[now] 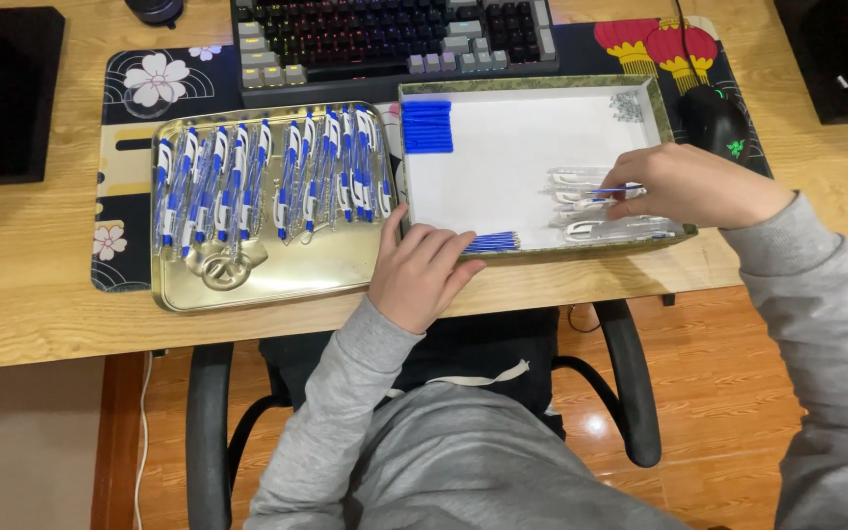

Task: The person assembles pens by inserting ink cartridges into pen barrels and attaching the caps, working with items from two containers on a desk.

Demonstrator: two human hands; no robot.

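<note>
A shallow white box [522,147] with a patterned rim lies on the desk in front of me. My left hand [419,275] rests on its near left corner, fingers by a bunch of blue pen refills [491,241]. My right hand [684,185] reaches into the box's right side and pinches a thin blue refill [609,190] over several clear pen barrels [615,228]. A stack of blue caps [427,126] sits in the box's far left corner. Left of the box, a gold metal tray [267,280] holds a row of several assembled blue-and-white pens [267,177].
A backlit keyboard [395,39] lies beyond the box on a dark patterned desk mat [149,83]. A black mouse [718,123] sits at the right. Dark objects stand at the far left [2,93] and far right [841,54]. A black chair [630,393] is below me.
</note>
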